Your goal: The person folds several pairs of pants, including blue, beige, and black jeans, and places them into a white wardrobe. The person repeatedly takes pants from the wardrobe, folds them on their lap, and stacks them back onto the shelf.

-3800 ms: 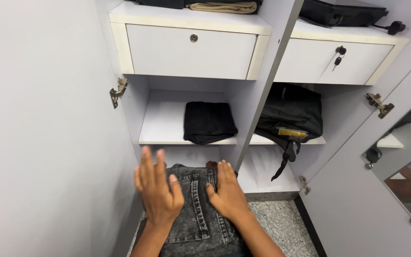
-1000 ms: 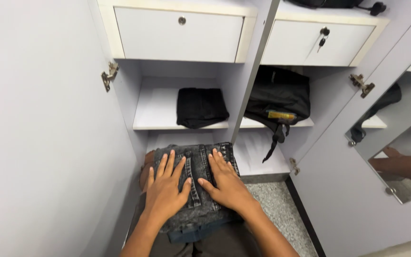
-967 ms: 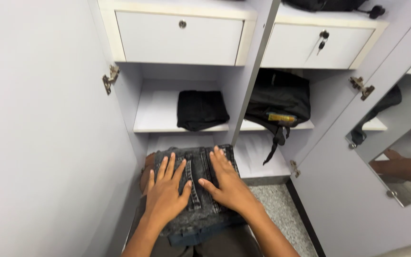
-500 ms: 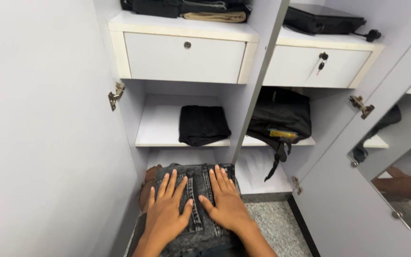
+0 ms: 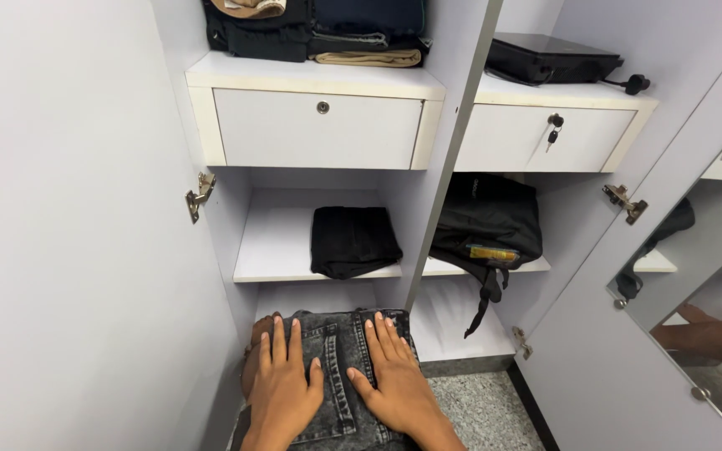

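Both hands lie flat, palms down, on a folded pair of grey washed jeans [image 5: 338, 359] at the bottom of the frame, in front of the lowest opening of the left wardrobe bay. Left hand [image 5: 282, 391]: fingers straight, slightly spread, pointing towards the wardrobe; forearm runs off the bottom edge. Right hand [image 5: 394, 380]: same pose, angled a little leftward, thumb splayed towards the left hand. Neither grips; open palms press on the denim. A brown object shows just left of the jeans, identity unclear. On the shelf [image 5: 273, 250] above lies a folded black garment [image 5: 353, 240]. A black backpack [image 5: 486, 224] sits in the right bay.
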